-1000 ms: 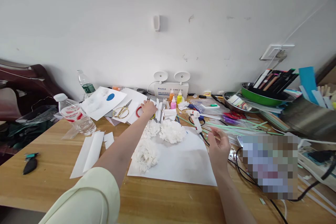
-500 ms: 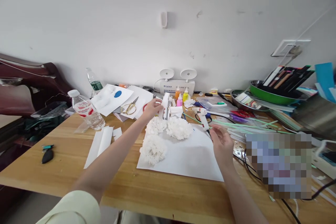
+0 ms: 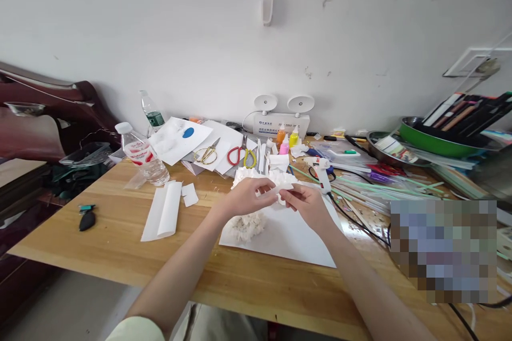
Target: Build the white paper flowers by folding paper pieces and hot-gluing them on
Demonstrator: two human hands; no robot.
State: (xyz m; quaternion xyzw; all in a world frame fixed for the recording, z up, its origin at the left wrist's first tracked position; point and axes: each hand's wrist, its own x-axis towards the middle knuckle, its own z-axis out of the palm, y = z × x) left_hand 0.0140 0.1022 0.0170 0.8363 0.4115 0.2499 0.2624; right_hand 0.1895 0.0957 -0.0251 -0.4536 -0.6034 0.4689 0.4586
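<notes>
My left hand (image 3: 247, 196) and my right hand (image 3: 304, 203) meet over the white sheet (image 3: 294, 237) on the wooden table. Both pinch the same white paper strip (image 3: 277, 192), the left at its left end, the right at its right end. Fluffy white paper flowers lie under and behind the hands: one (image 3: 248, 223) below my left hand, others (image 3: 245, 175) just beyond the fingers. More cut white strips (image 3: 262, 153) stand behind them.
Red-handled scissors (image 3: 239, 155), gold scissors (image 3: 208, 153), a white glue gun (image 3: 322, 173), small colour bottles (image 3: 286, 141) and two water bottles (image 3: 142, 153) crowd the far side. Folded white paper (image 3: 163, 217) lies left. Green straws, cables and a green pan (image 3: 434, 141) fill the right.
My left hand has drawn back from the far pile with a white strip, and my right hand has come in to take its other end. The view has shifted left.
</notes>
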